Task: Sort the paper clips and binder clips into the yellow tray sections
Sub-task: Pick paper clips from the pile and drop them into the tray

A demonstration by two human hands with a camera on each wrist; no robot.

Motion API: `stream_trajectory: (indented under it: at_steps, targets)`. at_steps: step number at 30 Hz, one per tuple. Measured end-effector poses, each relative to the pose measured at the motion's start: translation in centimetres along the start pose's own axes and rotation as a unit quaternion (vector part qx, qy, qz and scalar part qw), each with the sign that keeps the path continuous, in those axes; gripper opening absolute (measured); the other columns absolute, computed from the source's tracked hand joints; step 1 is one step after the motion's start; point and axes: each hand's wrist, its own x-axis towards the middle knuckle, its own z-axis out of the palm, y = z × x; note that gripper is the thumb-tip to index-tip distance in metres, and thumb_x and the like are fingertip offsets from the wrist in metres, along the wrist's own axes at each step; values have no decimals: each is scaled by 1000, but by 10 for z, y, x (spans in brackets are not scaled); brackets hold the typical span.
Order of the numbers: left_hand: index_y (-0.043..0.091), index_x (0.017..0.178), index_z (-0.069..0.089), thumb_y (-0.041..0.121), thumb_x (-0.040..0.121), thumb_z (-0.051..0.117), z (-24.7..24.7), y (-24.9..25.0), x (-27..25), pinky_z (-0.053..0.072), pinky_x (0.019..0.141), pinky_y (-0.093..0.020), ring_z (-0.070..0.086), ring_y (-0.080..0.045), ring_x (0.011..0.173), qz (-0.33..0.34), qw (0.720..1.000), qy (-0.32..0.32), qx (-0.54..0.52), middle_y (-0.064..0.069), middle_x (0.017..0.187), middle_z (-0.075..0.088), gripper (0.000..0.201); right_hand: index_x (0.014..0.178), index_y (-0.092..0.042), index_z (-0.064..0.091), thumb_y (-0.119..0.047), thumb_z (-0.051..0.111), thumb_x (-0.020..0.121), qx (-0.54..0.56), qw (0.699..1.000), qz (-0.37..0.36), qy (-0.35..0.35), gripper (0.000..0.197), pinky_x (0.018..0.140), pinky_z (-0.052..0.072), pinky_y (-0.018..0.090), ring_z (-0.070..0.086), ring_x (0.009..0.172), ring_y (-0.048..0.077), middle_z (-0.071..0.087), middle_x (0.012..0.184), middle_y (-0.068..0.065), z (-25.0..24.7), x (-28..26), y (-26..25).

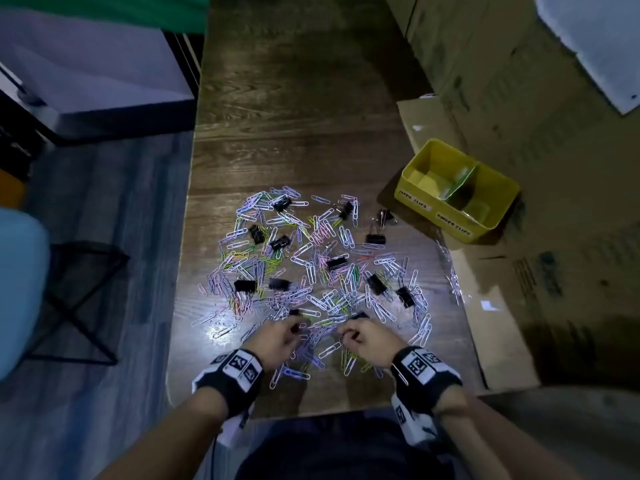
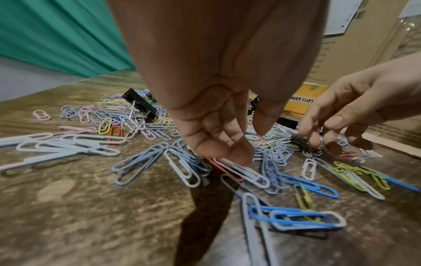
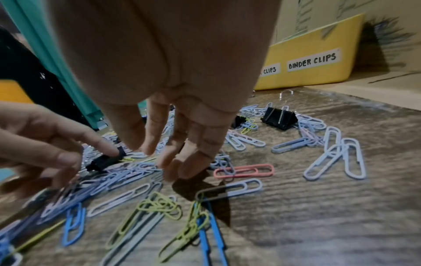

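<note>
A big heap of paper clips (image 1: 311,271) in many colours lies spread over the near half of the wooden desk (image 1: 294,116). Black binder clips (image 1: 375,239) sit mixed in with them, here and there.

The yellow tray (image 1: 457,190) stands at the right edge of the desk, partly on a flat piece of cardboard (image 1: 502,341). It has two sections with a wall between them. White labels on its front say paper clips and binder clips. A few paper clips also lie along the right edge, on the cardboard.

Both hands hang low over the near side of the heap, close together. The left hand (image 1: 277,336) has its fingers bent down, and its fingertips (image 3: 107,149) touch a small black binder clip (image 3: 104,161) in the heap. I cannot tell if it has a real grip on it. The right hand (image 1: 360,337) has its fingers (image 3: 180,162) loose and pointing down, just above the paper clips, and it holds nothing.

A green cloth (image 1: 104,12) hangs beyond the far left corner of the desk. Cardboard boxes (image 1: 519,81) stand along the right side.
</note>
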Motion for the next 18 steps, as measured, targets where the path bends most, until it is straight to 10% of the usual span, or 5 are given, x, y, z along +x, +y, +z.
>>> stream_trajectory:
  at_steps: [8, 13, 18]
  targets:
    - [27, 133, 40, 22, 87, 50, -15, -18, -8, 51, 74, -33, 63, -24, 89, -2, 992, 85, 94, -5, 103, 66, 48, 126, -20, 52, -23, 50, 94, -131, 985, -25, 107, 32, 92, 47, 29, 55, 106, 16, 49, 123, -1, 4, 14, 7]
    - [36, 140, 19, 55, 80, 58, 18, -2, -38, 51, 83, -39, 46, -27, 118, -55, 978, 24, 201, -6, 143, 26, 74, 143, -27, 19, -38, 71, 78, -284, 953, -46, 92, 84, 108, 34, 46, 26, 135, 31, 22, 148, 13, 35, 34, -10]
    - [28, 140, 25, 51, 82, 58, 35, 5, -25, 50, 92, -39, 40, -31, 123, -51, 978, 68, 193, -13, 147, 21, 71, 144, -19, 24, -19, 70, 82, -294, 950, -10, 106, 77, 96, 45, 46, 21, 135, 33, 20, 148, 12, 49, 40, -20]
